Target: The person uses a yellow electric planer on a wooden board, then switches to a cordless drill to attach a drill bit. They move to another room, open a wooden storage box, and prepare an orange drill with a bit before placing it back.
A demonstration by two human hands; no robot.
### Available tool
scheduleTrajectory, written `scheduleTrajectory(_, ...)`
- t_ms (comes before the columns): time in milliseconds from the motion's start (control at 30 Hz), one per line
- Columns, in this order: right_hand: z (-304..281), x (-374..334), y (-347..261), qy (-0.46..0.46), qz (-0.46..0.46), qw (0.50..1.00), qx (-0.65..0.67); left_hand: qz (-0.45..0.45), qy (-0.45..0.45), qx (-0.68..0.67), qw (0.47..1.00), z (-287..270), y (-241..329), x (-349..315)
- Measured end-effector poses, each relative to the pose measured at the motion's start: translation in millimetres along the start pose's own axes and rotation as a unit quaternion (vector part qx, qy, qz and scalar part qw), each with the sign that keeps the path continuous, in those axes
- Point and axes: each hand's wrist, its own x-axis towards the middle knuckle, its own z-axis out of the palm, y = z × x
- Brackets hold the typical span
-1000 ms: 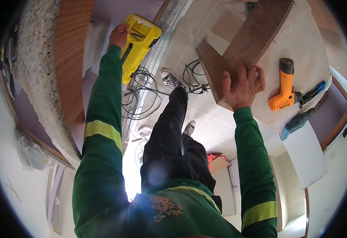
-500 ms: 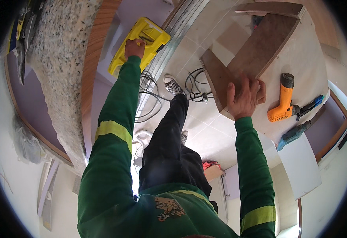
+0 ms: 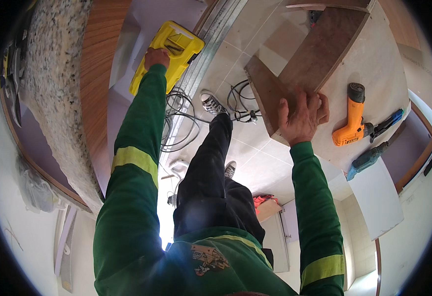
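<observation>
My left hand [image 3: 157, 58], its fingers curled, reaches onto a yellow plastic case [image 3: 172, 48] at the upper left. Small items lie in a recess of the case near the fingertips; whether the fingers pinch anything is hidden. On the right, my right hand [image 3: 302, 119] lies on the corner of a brown wooden frame [image 3: 319, 52] made of joined boards. Its thumb is apart from the fingers, which rest at the board's edge. Right of this hand, an orange cordless drill [image 3: 350, 118] lies on a pale panel [image 3: 374, 56].
A teal power tool [image 3: 366, 160] and a blue-and-black hand tool [image 3: 387, 124] lie beyond the drill. Black cables [image 3: 181, 118] coil on the tiled floor near my shoe [image 3: 212, 102]. A granite slab [image 3: 53, 54] stands at far left, with pliers-like tools [image 3: 13, 86] at its edge.
The whole view has shifted slightly, with the case and cables further left. My left hand has slid a little toward the case's left side. My right hand stays on the frame.
</observation>
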Motion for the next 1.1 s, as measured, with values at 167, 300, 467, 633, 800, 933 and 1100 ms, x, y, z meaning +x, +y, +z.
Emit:
scheduleTrajectory(167,0,1,0,-0.002,0.005,1.000,-0.002,-0.029,-0.023,-0.082,0.996,5,-3,-13)
scheduleTrajectory(300,0,1,-1,-0.001,0.005,1.000,0.004,-0.016,0.018,-0.096,0.995,0,-7,-23)
scheduleTrajectory(467,-1,0,0,-0.007,0.002,1.000,0.004,-0.037,0.014,-0.083,0.996,0,14,-21)
scheduleTrajectory(633,-1,0,0,-0.008,0.003,1.000,0.008,-0.088,0.018,-0.119,0.989,1,31,-21)
scheduleTrajectory(800,0,-1,0,0.001,0.002,1.000,0.004,-0.106,0.066,-0.115,0.985,-5,36,-20)
scheduleTrajectory(933,0,-1,0,0.002,-0.004,1.000,0.002,-0.139,0.042,-0.106,0.984,-6,44,-17)
scheduleTrajectory(1100,0,0,0,-0.004,0.001,1.000,0.002,-0.147,0.034,-0.113,0.982,-2,47,-11)
